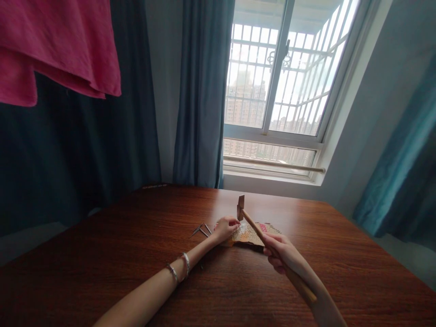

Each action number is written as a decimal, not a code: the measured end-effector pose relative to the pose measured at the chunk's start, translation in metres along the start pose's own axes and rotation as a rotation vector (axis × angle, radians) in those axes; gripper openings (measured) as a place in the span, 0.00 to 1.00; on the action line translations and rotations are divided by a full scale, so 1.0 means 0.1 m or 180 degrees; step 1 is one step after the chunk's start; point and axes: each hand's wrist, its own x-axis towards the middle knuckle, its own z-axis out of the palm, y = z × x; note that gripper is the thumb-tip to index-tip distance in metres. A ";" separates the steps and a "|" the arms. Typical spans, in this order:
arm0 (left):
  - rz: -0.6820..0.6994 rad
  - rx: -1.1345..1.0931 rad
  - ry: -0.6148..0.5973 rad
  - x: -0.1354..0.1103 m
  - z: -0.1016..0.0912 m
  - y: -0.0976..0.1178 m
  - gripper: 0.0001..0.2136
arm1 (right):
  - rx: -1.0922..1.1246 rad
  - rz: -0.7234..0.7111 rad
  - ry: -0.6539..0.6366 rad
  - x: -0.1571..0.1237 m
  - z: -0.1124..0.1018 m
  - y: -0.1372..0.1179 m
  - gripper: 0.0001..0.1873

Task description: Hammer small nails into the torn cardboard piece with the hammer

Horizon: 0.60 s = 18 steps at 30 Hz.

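Note:
My right hand (281,251) is wrapped round the wooden handle of a hammer (254,225). The hammer's head is raised just above the fingertips of my left hand (226,227). Those left fingers are pinched together over a flat, rough-edged piece (252,236) that lies on the table. Its surface is pitted with many small holes and has white, orange and pink patches. Whatever the left fingers hold is too small to make out. Several thin metal rods or punches (203,230) lie on the tabletop just left of my left hand.
The brown wooden table (153,254) reaches back towards a barred window (272,91). Dark blue curtains (204,91) hang behind it and at the right. A pink cloth (61,45) hangs at the upper left.

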 end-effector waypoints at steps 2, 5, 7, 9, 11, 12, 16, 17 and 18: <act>0.0021 0.0016 0.0023 0.00 0.01 -0.02 0.09 | -0.0002 -0.0070 -0.0056 0.00 0.00 0.00 0.21; 0.0072 0.0000 0.0030 0.01 0.00 -0.01 0.09 | 0.0022 -0.0123 -0.0076 0.00 -0.01 0.01 0.22; 0.0065 -0.0003 0.0008 0.01 -0.01 0.02 0.08 | 0.0027 -0.0080 -0.0080 0.01 -0.02 0.02 0.22; 0.0040 -0.0019 -0.0009 0.01 -0.02 0.05 0.08 | 0.0020 -0.0052 -0.0111 0.02 -0.02 0.03 0.22; 0.0043 -0.0061 -0.0005 0.00 -0.03 0.07 0.08 | 0.0033 -0.0079 -0.0134 0.02 -0.02 0.04 0.21; 0.0060 -0.0086 0.0000 0.00 -0.03 0.07 0.08 | 0.0048 -0.0099 -0.0130 0.02 -0.02 0.04 0.21; 0.0086 -0.0071 0.0016 0.01 -0.02 0.04 0.08 | 0.0033 -0.0100 -0.0104 0.02 -0.02 0.04 0.21; 0.0080 -0.0060 0.0017 0.01 -0.01 0.03 0.08 | 0.0022 -0.0089 -0.0108 0.03 -0.02 0.04 0.21; 0.0079 -0.0057 0.0017 0.01 -0.01 0.03 0.08 | 0.0021 -0.0082 -0.0113 0.03 -0.03 0.04 0.21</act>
